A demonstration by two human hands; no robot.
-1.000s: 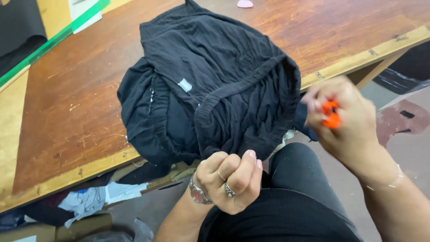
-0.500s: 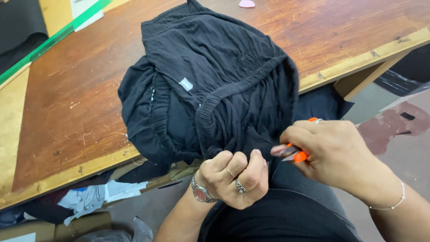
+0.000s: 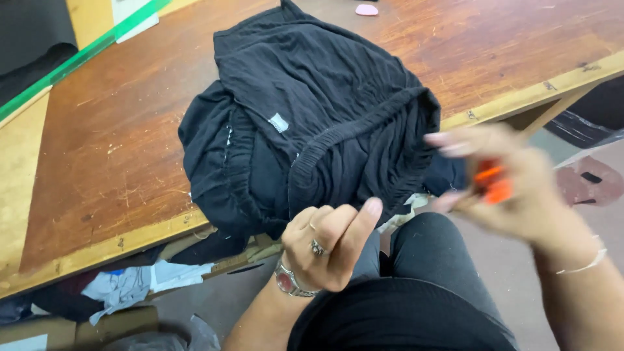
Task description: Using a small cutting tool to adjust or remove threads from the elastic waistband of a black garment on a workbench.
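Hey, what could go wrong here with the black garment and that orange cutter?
The black garment hangs over the table edge, pinched only by the left hand; it might slide off. The right hand holds the small orange tool and shows motion blur, so if it is a cutter it could nick cloth or fingers.

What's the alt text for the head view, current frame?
A person's left hand pinches the edge of a black garment heaped on a wooden table, while the blurred right hand holds a small orange tool off to the side. Paper scraps lie below the table edge.
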